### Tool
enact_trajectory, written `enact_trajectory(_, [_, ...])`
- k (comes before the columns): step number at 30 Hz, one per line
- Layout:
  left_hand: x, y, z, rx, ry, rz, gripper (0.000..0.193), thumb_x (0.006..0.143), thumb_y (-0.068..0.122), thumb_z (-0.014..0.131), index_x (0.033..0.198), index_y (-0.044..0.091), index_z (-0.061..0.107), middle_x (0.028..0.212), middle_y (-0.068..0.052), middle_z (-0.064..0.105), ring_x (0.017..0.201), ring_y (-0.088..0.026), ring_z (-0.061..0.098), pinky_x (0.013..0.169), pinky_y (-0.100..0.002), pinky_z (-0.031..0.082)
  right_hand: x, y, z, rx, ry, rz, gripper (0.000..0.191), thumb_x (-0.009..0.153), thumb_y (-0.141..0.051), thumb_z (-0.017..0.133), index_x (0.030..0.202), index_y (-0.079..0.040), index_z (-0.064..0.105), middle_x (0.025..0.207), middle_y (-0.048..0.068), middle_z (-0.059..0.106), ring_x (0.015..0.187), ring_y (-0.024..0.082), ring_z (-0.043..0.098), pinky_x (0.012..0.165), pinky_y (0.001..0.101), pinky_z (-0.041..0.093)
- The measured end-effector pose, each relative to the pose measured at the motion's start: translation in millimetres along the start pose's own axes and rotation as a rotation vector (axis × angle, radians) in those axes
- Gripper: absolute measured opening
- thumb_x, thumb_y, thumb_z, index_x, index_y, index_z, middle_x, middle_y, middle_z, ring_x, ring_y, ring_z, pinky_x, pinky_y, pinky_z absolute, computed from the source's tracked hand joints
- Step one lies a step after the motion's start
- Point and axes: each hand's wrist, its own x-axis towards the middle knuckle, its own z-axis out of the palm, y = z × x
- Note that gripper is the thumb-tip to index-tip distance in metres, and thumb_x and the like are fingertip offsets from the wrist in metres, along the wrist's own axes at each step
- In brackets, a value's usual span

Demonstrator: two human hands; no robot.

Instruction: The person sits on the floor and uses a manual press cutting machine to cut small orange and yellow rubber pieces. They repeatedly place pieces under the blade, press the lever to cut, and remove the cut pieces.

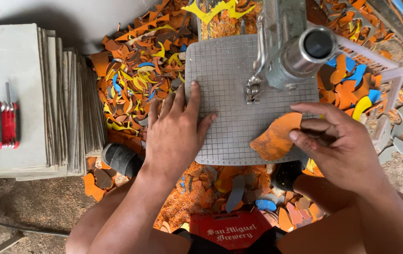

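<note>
Head view: your right hand (340, 143) pinches the orange piece (277, 136) by its edge on the table (225, 75); your left hand (175, 127) lies flat and empty. The piece looks thin, stiff, light and probably brittle, so grip its broad end.

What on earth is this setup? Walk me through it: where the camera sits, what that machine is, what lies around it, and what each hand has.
The single picture comes from a camera worn on the person's head, looking down at their own two bare hands.

In the middle is a grey square work table with a printed grid. Over it hangs a grey metal machine arm with a round barrel, which reaches down to the table; its working tip is too small to tell.

The left hand rests flat on the table's left edge and holds nothing. The right hand has its grip on a flat orange curved cut-out piece lying on the table.

Around it lie a heap of orange, yellow and blue offcuts, a stack of grey flat sheets and a red folding tool set on top.
</note>
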Motion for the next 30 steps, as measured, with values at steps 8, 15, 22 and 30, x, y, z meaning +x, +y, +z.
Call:
enact_trajectory(8, [-2.6,4.7,-5.2,-0.015,0.150,0.149,0.047,0.092,0.033,0.073,0.128,0.003,0.067,0.137,-0.025,0.062,0.126,-0.040,0.060,0.109,-0.057,0.042,6.5,-19.8,14.2,-0.538,0.056,-0.785,0.029,0.084,-0.002,0.077,0.111,-0.011,0.072,0.116,0.006,0.075,0.108,0.026,0.071,0.094,0.0364,0.059])
enact_trajectory(15, [-27.7,31.7,-4.6,-0.286,0.015,0.344,0.051,0.087,0.035,0.080,0.123,0.002,0.068,0.128,-0.016,0.063,0.121,-0.034,0.058,0.102,-0.049,0.046,19.0,-9.9,13.5,-0.642,-0.057,-0.645,0.045,0.071,-0.014,0.082,0.115,-0.010,0.074,0.138,0.005,0.065,0.125,0.031,0.060,0.103,0.0432,0.051])
enact_trajectory(22, [-25.4,34.8,3.7,-0.241,0.069,0.356,0.051,0.084,0.035,0.080,0.121,0.002,0.070,0.128,-0.012,0.061,0.120,-0.031,0.057,0.102,-0.050,0.045,31.5,-0.3,25.8,-0.642,0.033,-0.616,0.047,0.062,-0.019,0.086,0.107,-0.013,0.077,0.136,0.010,0.064,0.115,0.037,0.061,0.098,0.0459,0.051])
enact_trajectory(30, [-21.4,33.7,7.2,-0.161,0.084,0.368,0.029,0.091,0.024,0.076,0.112,0.004,0.072,0.137,-0.007,0.064,0.127,-0.030,0.056,0.109,-0.050,0.043,35.9,-0.4,29.3,-0.524,0.019,-0.518,0.041,0.067,-0.003,0.081,0.107,-0.010,0.079,0.128,0.012,0.067,0.113,0.033,0.063,0.095,0.0430,0.055])
